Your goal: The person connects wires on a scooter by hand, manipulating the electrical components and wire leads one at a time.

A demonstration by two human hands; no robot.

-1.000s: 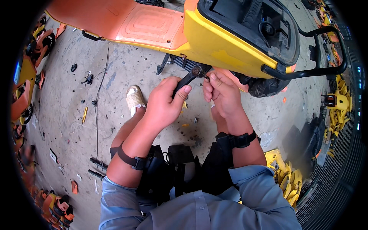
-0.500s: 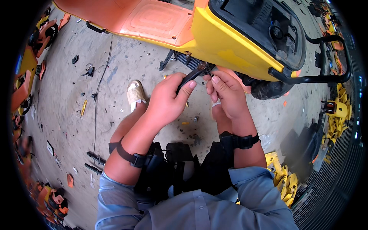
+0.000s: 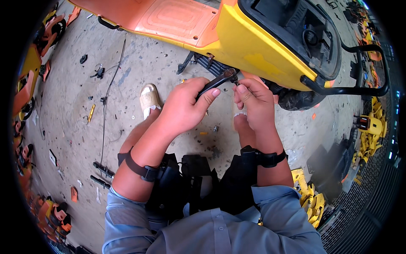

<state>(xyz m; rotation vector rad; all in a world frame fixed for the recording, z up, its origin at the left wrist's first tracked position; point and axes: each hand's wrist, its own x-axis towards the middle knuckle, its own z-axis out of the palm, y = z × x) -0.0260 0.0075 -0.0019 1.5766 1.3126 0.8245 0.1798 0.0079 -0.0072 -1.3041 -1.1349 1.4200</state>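
Note:
My left hand (image 3: 186, 106) is closed round a black ratchet-like wrench (image 3: 215, 82), its head (image 3: 229, 74) angled up and rightward. The thumb and fingertips of my right hand (image 3: 253, 99) pinch a small dark metal piece (image 3: 235, 81) at that head; its exact kind is too small to make out. Just beyond both hands is a yellow scooter body (image 3: 258, 46) with an orange footboard (image 3: 169, 17), a black grille-like underside part (image 3: 207, 63), a black front bar (image 3: 355, 90) and a dark wheel (image 3: 298, 99) partly hidden under it.
Loose parts, a cable (image 3: 111, 84) and a yellow tool (image 3: 91, 112) lie on the concrete floor (image 3: 135, 63). Orange and yellow scooters (image 3: 29, 80) line the left; piles of yellow panels (image 3: 372, 139) sit at the right. My sandalled left foot (image 3: 149, 99) is below the scooter's side.
My hands and the wrench head have shifted slightly up and right, still together. The scooter and floor appear a little shifted in the picture as the view moves.

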